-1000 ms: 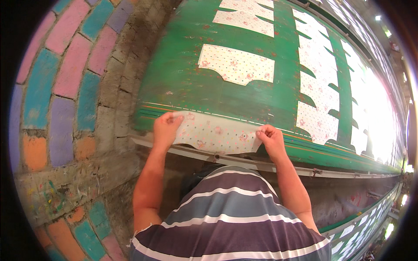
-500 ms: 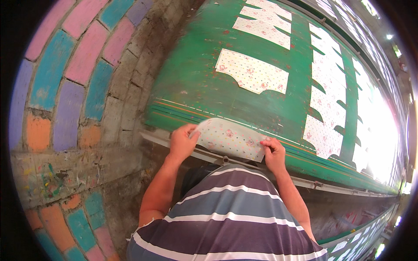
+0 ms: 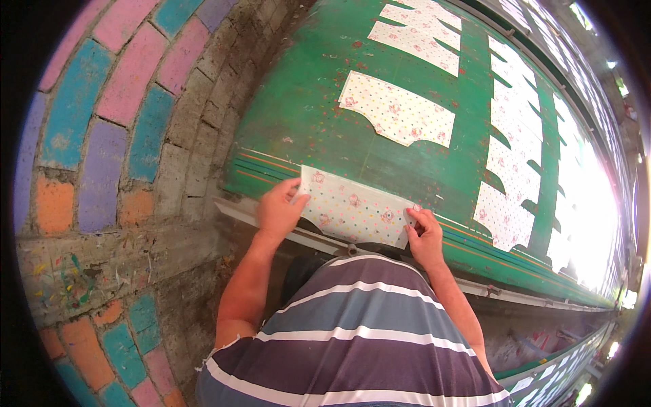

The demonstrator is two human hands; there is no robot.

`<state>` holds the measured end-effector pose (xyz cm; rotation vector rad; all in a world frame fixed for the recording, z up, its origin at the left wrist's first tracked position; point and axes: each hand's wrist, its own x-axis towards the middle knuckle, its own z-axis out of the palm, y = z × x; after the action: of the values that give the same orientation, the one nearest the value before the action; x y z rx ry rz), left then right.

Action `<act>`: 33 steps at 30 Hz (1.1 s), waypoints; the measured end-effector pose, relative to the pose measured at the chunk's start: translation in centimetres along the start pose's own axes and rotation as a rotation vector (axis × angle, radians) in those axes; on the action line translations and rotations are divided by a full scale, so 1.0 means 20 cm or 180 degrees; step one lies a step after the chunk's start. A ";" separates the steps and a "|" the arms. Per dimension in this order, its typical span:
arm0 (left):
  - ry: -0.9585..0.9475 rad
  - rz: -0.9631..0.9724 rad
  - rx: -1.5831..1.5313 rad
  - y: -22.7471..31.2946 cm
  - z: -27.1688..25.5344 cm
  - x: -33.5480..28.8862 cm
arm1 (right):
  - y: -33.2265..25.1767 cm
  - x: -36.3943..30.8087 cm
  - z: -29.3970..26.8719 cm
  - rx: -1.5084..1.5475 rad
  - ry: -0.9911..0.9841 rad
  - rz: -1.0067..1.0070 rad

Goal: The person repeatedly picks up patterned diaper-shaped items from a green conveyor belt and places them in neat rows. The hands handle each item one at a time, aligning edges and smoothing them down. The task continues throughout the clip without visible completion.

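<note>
Between my hands, at the near edge of the green table (image 3: 298, 129), I hold a cut fabric piece (image 3: 356, 207) printed with coloured dots and small pink figures. My left hand (image 3: 281, 207) pinches its left end between thumb and fingers. At its right end, my right hand (image 3: 425, 234) grips the corner in the same way. The piece hangs partly over the table's edge and covers part of the striped lines there. Just beyond it, a matching fabric piece (image 3: 400, 112) lies flat on the green surface.
More printed pieces (image 3: 417, 37) lie farther back, and a long row of them (image 3: 512, 149) runs down the right side. A metal rail (image 3: 475, 288) follows the near edge. To the left stands a painted brick wall (image 3: 132, 74). Another table with pieces (image 3: 556, 373) is at lower right.
The held fabric piece has been stretched flatter, its left end raised and moved slightly left with my left hand. My right hand has barely moved.
</note>
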<state>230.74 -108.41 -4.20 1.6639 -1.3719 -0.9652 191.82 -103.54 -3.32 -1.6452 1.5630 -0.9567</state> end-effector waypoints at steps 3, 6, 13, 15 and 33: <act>-0.0247 0.0401 0.0276 0.05 0.03 -0.08 | 0.01 0.01 0.00 0.0041 -0.0049 -0.0048; -0.0006 0.0674 0.0564 0.08 0.02 -0.08 | 0.03 0.00 0.00 0.0048 -0.0065 -0.0056; 0.0071 -0.0288 0.0688 0.06 -0.06 0.02 | 0.05 -0.02 0.01 0.0088 0.0022 -0.0025; 0.0079 -0.0327 0.0636 0.05 -0.05 0.03 | 0.06 -0.02 0.02 0.0093 0.0094 -0.0065; 0.0227 -0.0411 0.0816 0.04 -0.02 0.04 | 0.02 -0.04 0.02 0.0143 0.0355 -0.0291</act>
<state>230.98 -109.20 -3.38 1.9793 -1.4005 -0.8189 191.85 -102.71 -3.90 -1.6691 1.5380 -1.1411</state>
